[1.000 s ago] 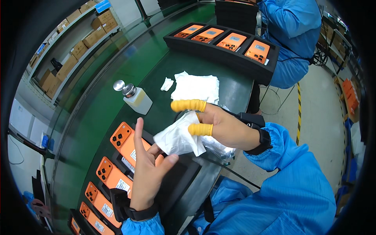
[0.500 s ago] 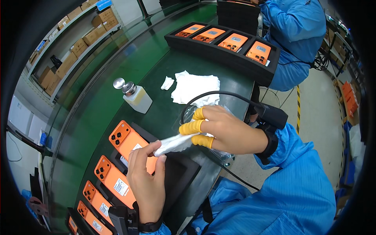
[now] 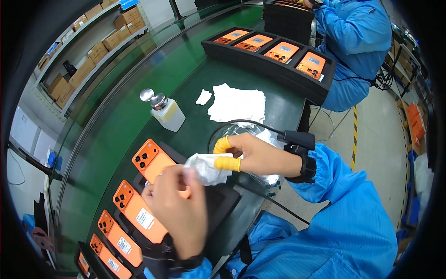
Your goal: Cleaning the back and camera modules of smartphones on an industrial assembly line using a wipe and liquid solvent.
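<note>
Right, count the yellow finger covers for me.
2 show, both on the right hand: the thumb cover and, above it in the picture, a finger cover. Others may be hidden behind the hand.

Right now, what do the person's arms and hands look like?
Blue sleeves, the right one puffy and gathered at its cuff. Each wrist has a black strap and a black boxy gadget; a black cable loops from the right gadget. The right hand wears yellow finger covers. The left hand is blurry, with no yellow showing.
</note>
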`<state>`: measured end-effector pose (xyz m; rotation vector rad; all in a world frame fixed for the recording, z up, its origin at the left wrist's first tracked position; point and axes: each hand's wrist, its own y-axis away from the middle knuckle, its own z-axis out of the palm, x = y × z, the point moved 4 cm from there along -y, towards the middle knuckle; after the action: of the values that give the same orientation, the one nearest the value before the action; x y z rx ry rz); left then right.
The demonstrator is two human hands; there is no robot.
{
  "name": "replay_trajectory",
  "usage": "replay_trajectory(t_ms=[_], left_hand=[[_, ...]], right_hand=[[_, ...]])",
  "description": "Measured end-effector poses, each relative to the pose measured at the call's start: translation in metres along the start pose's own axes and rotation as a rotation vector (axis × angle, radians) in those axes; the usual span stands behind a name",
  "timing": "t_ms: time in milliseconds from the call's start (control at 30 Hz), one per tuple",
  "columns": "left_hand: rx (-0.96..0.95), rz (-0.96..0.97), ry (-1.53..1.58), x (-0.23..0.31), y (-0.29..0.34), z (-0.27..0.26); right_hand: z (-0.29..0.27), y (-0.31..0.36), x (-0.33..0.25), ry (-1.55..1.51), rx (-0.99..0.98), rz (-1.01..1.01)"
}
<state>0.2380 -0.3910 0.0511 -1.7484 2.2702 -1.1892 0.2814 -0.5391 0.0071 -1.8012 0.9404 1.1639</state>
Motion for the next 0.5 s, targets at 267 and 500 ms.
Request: replay_trajectory(t_ms=[267,500], left_hand=[[-0.018,0.282,-0.434,0.029,0.034,0.021],[-0.175,0.24,-0.263,0.01,0.051,-0.007]], right_hand=[[0.017,0.009,0.005,-0.987,-0.117,0.257],[-0.032,0.005,-0.007,-0.455,0.005,0.02]])
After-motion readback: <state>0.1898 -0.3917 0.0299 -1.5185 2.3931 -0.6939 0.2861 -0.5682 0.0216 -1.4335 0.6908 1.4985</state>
